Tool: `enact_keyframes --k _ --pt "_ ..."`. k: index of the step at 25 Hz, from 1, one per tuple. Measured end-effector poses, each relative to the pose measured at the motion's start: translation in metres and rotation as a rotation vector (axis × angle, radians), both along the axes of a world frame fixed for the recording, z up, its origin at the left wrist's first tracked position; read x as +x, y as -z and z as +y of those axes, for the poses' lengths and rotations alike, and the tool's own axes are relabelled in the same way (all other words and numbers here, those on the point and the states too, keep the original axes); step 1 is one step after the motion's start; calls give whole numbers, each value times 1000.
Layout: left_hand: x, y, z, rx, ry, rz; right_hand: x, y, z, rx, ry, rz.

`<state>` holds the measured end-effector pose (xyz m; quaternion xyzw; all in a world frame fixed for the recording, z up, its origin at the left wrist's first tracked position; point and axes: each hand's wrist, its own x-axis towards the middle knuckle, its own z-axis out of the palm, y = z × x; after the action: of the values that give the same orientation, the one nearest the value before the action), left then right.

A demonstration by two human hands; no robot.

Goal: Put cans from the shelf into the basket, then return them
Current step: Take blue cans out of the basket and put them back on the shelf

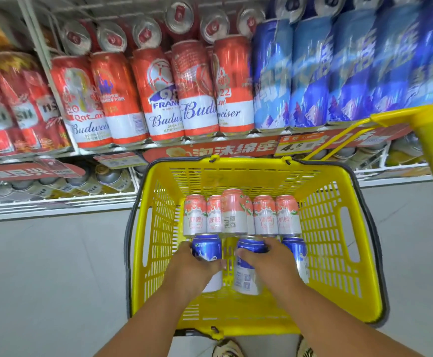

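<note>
A yellow basket [339, 253] stands on the floor in front of the shelf. Along its far side lie several pink-and-white cans [233, 215] in a row. Nearer me lie three blue-and-white cans. My left hand [197, 269] grips the left blue can [206, 247] from above. My right hand [267, 264] grips the middle blue can [246, 279]. The right blue can [299, 256] lies free beside my right hand.
The shelf above holds red Budweiser cans [158, 91] and blue cans [339, 68], with more cans on a lower shelf [55, 181]. The basket's yellow pull handle [429, 150] rises at the right. Grey floor [42, 279] lies on both sides; my shoes [228, 349] show below.
</note>
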<state>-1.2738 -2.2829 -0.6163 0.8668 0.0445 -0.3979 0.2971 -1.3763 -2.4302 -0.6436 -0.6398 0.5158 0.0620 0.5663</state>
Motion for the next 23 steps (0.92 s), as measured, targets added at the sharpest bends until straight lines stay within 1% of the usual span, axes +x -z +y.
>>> enact_keyframes --k 3,8,12,16,18,23 --pt "-2 -42 -5 -63 -50 -40 -6 -33 -14 -18 32 -19" --pt "1 -111 -12 -171 -41 -137 -7 -119 -41 -61 2 -187" --pt "10 -182 -25 -217 -22 -235 0 -190 -57 -73 -14 -288" --pt "13 -261 -29 -300 -67 -311 5 -265 -70 -127 -54 -358" --pt "14 -301 -29 -339 -53 -339 7 -305 -77 -148 -76 -389" --pt "23 -418 -31 -366 -21 -441 18 -420 -86 -222 -105 -474"
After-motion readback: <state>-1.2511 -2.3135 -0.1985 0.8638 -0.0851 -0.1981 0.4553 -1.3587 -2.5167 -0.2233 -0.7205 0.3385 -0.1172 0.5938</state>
